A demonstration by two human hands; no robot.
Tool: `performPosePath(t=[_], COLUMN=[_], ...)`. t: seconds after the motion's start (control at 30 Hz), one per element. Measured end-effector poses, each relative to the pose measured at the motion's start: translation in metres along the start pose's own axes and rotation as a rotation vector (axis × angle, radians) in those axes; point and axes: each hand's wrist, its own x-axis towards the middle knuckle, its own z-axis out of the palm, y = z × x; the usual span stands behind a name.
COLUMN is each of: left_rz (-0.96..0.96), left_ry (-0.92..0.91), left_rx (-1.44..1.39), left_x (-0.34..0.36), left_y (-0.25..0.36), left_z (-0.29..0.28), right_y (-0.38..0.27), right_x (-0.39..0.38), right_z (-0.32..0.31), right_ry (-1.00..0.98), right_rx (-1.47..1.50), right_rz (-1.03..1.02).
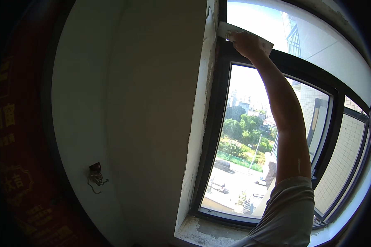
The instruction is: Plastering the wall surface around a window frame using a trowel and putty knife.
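My right hand (pixel 245 43) is raised high and grips a wide flat white putty blade (pixel 226 29). The blade's edge lies against the rough white plaster strip (pixel 202 107) beside the dark window frame (pixel 213 123), near the top of the frame's upright. My right arm runs up across the glass from a grey sleeve at the lower edge. My left hand is not in view.
A plain white wall (pixel 132 103) fills the left, with an open socket hole and loose wires (pixel 95 173) low down. A rough sill (pixel 206 232) lies below the window. Red printed material (pixel 12 164) stands at the far left. Trees and a street show outside.
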Motion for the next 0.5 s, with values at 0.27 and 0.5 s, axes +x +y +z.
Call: performPosePath(t=[0.27,0.5], left_rz=[-1.577,-1.204], left_ry=[-1.327,-0.859], left_rx=[-0.286,-0.413], left_x=[0.029,0.022], left_y=[0.014,0.015], left_z=[-0.009,-0.006], right_y=[-0.013,-0.009], right_x=[-0.008,-0.001], right_z=[-0.01,-0.006], right_ry=[-0.016,-0.012], right_rx=[0.005,-0.057], right_rz=[0.001,0.038])
